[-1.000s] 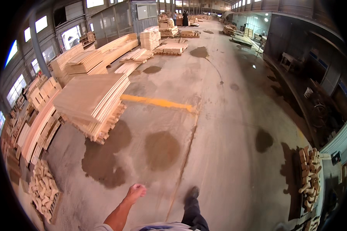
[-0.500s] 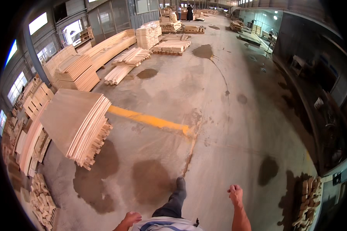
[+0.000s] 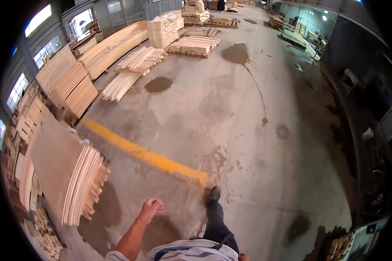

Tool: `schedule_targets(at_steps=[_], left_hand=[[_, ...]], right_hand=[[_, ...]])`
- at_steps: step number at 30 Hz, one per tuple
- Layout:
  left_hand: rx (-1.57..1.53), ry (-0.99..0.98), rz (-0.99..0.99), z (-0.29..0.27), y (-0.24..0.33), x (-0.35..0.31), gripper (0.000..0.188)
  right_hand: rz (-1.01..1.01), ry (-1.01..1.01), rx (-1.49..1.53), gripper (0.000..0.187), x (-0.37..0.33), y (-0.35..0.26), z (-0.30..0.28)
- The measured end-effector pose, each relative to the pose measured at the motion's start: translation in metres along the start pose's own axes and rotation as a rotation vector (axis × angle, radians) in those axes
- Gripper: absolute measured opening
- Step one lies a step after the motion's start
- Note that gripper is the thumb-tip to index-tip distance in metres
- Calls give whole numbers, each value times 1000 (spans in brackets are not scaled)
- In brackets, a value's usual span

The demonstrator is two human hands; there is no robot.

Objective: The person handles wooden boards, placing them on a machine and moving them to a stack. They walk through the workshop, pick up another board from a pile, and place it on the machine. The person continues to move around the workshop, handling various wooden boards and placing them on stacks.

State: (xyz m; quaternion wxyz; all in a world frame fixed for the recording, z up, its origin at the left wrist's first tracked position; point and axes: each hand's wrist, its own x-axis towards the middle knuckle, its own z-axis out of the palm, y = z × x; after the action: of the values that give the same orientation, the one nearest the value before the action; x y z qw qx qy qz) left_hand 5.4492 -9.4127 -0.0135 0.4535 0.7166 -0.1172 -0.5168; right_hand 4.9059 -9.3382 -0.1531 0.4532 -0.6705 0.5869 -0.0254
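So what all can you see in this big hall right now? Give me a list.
Stack of thin wood sheets: one, pale tan, near left, closest to the left hand.
Long board stacks: several, light wood, along the left wall.
Loose planks: one spread pile, pale, mid left on the floor.
Pallet stacks: several, light wood, far centre.
Painted line: one, yellow, slanting across the concrete floor.
Dark patches: several, grey-brown, scattered on the floor.
Wood offcuts: one heap, lower left corner.
Windows: several, bright, left wall.
Left hand: empty, swung forward.
Right hand: barely visible at the lower edge.
Leg and shoe: dark, stepping at the line's end.
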Motion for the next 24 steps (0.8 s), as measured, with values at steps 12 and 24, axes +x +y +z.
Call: schedule_targets(at_steps=[12, 24], left_hand=[[-88, 277, -369, 21, 132, 196, 28], [-102, 125, -233, 83, 400, 593, 21]], right_hand=[[158, 311, 592, 27, 550, -306, -307], [273, 156, 402, 19, 765, -355, -320]])
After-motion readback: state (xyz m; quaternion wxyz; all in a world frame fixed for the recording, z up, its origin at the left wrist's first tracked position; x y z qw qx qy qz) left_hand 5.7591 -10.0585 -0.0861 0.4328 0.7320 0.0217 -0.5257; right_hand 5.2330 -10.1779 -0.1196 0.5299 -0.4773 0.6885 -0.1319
